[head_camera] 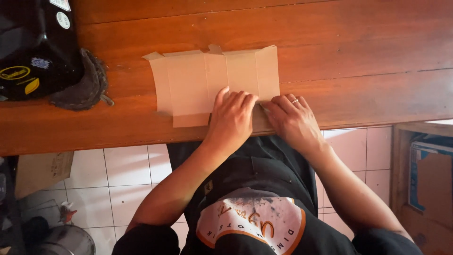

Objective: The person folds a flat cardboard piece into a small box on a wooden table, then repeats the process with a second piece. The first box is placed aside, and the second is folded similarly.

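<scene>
Flat unfolded cardboard box blank [212, 80] on wooden table [368, 56], left hand [231, 118] and right hand [292, 120] pressing its near edge

From my remote seat I looked down on a wide wooden table [368, 56] of reddish-brown planks, its surface glossy and catching soft daylight along the grain. A seam ran between two boards across its right half. Below the near edge lay a floor of white square tiles [127, 179] with thin dark grout lines. At the table's far left corner sat a black helmet [33, 47] with stickers, a grey frayed cloth [87, 80] tucked against it. On the floor at the left stood a brown cardboard box [42, 170] and a round metal pot [66, 241]. At the right edge stood a wooden crate [424, 189] holding flat cardboard.
</scene>
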